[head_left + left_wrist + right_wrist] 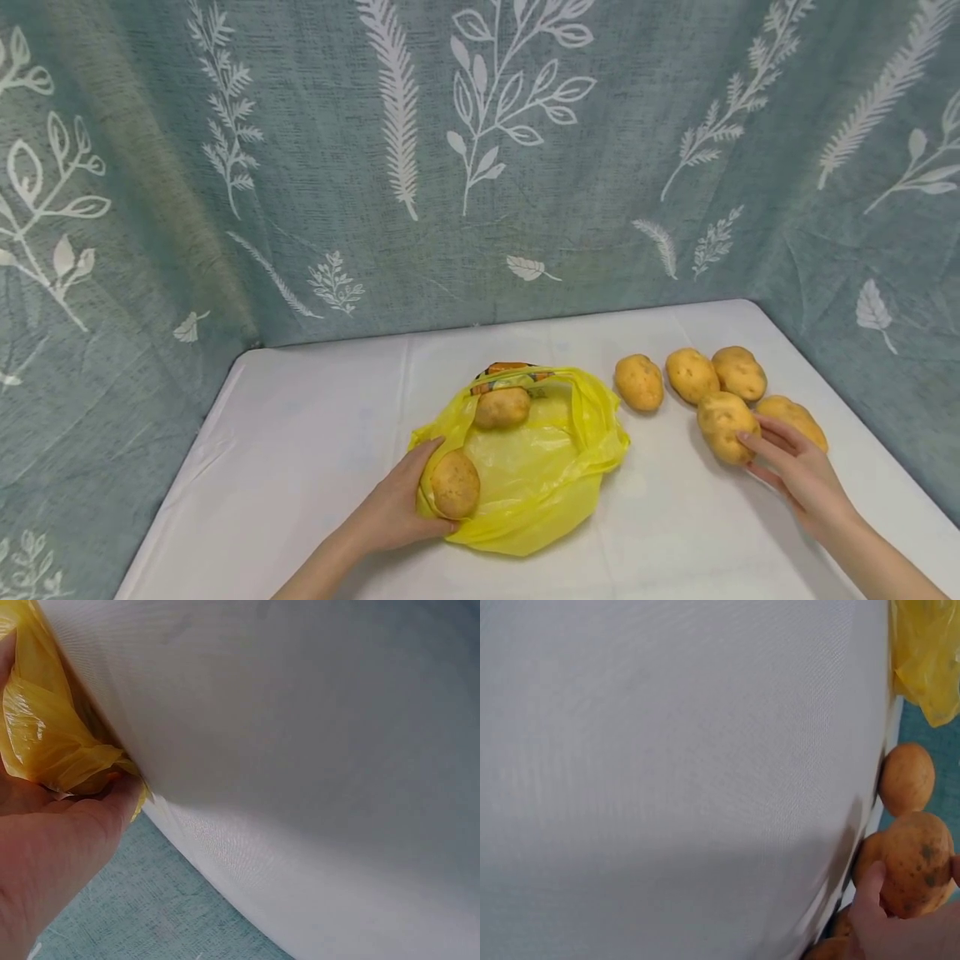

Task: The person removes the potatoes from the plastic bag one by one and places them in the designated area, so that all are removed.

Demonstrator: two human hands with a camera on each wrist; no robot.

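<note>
A yellow plastic bag point(517, 492) lies with its mouth spread wide. My left hand point(408, 500) grips its left side, fingers and thumb around the plastic and a potato point(455, 485) just inside. The left wrist view shows the thumb pressed on the crumpled bag point(52, 727). Another potato point(502, 408) sits at the back of the bag. On the right, my right hand point(798, 467) pinches a potato point(726, 427) between thumb and fingers. Dark specks mark that potato point(919, 862) in the right wrist view.
Beside the held potato are more potatoes: one nearest the bag point(639, 382), two behind it point(692, 375), and one partly behind the right hand point(797, 421). An orange-and-dark printed patch point(510, 377) shows at the bag's back rim. A patterned curtain point(480, 167) surrounds the white table point(315, 417).
</note>
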